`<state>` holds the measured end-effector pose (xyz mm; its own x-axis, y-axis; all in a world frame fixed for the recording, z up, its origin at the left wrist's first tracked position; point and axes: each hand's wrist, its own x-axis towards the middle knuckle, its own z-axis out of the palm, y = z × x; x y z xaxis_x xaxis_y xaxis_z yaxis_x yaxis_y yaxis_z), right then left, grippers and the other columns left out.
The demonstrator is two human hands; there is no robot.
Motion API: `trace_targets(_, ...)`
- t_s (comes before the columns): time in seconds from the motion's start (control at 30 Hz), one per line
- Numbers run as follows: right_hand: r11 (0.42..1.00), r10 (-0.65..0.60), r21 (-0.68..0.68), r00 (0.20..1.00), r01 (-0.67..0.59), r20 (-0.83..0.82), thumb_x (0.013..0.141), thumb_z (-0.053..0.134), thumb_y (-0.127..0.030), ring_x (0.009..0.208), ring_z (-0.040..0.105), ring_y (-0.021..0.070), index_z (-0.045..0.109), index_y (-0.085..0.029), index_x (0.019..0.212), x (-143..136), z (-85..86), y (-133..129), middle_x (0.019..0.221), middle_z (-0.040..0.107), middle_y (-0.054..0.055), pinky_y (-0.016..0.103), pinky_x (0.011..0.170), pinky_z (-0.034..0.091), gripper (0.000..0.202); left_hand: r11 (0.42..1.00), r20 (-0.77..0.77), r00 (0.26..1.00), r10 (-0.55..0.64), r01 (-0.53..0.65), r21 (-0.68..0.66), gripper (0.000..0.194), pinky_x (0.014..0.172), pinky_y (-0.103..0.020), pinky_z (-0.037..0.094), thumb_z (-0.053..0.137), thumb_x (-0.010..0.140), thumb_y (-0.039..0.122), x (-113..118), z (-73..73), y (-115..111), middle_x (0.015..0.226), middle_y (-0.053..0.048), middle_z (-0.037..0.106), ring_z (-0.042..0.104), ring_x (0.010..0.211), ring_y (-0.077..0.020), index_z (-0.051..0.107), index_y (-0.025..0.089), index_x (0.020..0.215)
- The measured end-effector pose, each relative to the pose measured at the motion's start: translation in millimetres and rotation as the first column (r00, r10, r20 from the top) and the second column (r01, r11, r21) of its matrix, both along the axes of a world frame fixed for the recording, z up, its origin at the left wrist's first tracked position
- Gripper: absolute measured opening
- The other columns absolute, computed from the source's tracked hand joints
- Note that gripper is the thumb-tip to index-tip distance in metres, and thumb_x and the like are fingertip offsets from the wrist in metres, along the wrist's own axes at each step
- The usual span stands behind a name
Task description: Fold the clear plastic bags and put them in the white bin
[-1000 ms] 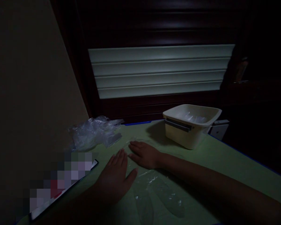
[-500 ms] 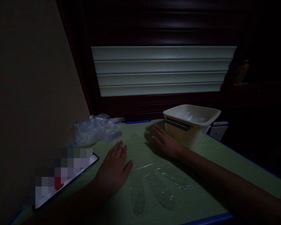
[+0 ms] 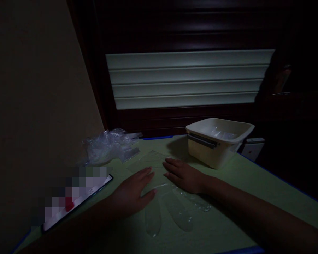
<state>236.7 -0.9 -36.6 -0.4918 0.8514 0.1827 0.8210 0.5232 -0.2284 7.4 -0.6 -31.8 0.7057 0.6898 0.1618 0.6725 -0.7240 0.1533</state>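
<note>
A clear disposable plastic glove (image 3: 178, 213) lies flat on the green tabletop, its finger shapes pointing toward me. My left hand (image 3: 132, 190) rests palm down over its left side, thumb apart from the fingers. Across from it, my right hand (image 3: 184, 174) lies palm down on the glove's right part, fingers stretched out to the left. Neither hand grips anything. Parts of the glove are hidden under both hands.
A crumpled clear plastic bag (image 3: 108, 146) sits at the back left. Nearer is a phone (image 3: 82, 201), partly pixelated. A cream bin (image 3: 201, 154) holding clear plastic stands at the back right, with a white box (image 3: 253, 150) behind. The table (image 3: 254, 197) has blue edges.
My right hand has moved left and nearer, away from the bin and onto the glove. My left hand has turned, its fingers now pointing more to the right.
</note>
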Motion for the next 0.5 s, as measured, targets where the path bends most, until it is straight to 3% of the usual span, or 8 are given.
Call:
trace_targets(0.2,0.993,-0.081,-0.084,0.996,0.085,0.049,0.089,0.023,-0.056,0.133,0.019,0.0318,0.031,-0.007,0.138,18.3,-4.4,2.8,0.145,0.023,0.019,0.050,0.104,0.021,0.069,0.998,-0.145,0.989,-0.026,0.017,-0.059,0.053,0.107,-0.040,0.022,0.033,0.090,0.040,0.5,8.4,-1.5,0.145,-0.009,0.021,0.020,0.134,-0.0209,0.032,0.014,0.136)
trace_targets(0.37,0.983,-0.176,-0.053,0.984,0.177,0.026,0.086,0.037,-0.053,0.128,0.028,0.0397,0.044,-0.005,0.128,25.4,5.1,2.5,0.137,0.036,0.025,0.056,0.099,0.024,0.064,0.997,-0.191,0.981,-0.035,0.020,-0.077,0.055,0.108,-0.041,0.020,0.030,0.092,0.041,0.0,9.1,-0.9,0.146,-0.009,0.017,0.017,0.134,-0.0217,0.028,0.013,0.138)
trace_targets(0.43,0.988,-0.157,-0.011,0.988,0.157,-0.016,0.084,0.047,-0.044,0.123,0.037,0.0364,0.050,-0.011,0.122,19.6,17.7,-3.4,0.132,0.043,0.022,0.051,0.099,0.028,0.051,0.997,-0.173,0.984,-0.036,0.023,-0.076,0.054,0.107,-0.042,0.022,0.031,0.092,0.041,-0.5,9.7,-1.5,0.146,-0.009,0.018,0.018,0.134,-0.0223,0.028,0.013,0.138)
trace_targets(0.5,0.997,-0.080,-0.001,0.994,0.080,-0.073,0.085,0.051,-0.036,0.109,0.052,0.0254,0.055,-0.017,0.115,10.1,32.1,-13.7,0.120,0.055,0.013,0.038,0.092,0.038,0.036,0.997,-0.178,0.984,-0.030,0.017,-0.077,0.054,0.107,-0.042,0.022,0.031,0.092,0.041,-0.7,10.4,-2.2,0.146,-0.010,0.019,0.019,0.134,-0.0224,0.029,0.013,0.138)
